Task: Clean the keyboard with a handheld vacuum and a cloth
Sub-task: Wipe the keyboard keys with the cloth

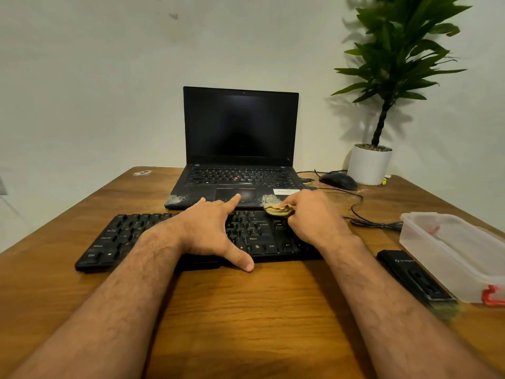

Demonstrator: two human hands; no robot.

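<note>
Head view, near to far. My forearms entered from the lower edge of the frame over the wooden surface [246, 310]. At lower right lay the handheld vacuum [415, 280], untouched, just beside a clear plastic container [451, 250]. At frame centre my left hand [210, 233] rested on the keyboard [114, 242], fingers spread, thumb on the near edge, forefinger reaching toward the laptop [240, 149]. My right hand [314, 217] pinched the folded cloth [277, 210] in curled fingers at the keyboard's far right edge, touching the laptop's front lip. Judged risks: the cloth could push the pale dust on the laptop's palm rest [270, 198] down between the keys, and a hard wipe could shift the keyboard if my left hand eased. Beyond, at right, a mouse [338, 180] and its cable [360, 214] lay close to my wiping hand, liable to snag; a potted plant [369, 162] stood at upper right.
</note>
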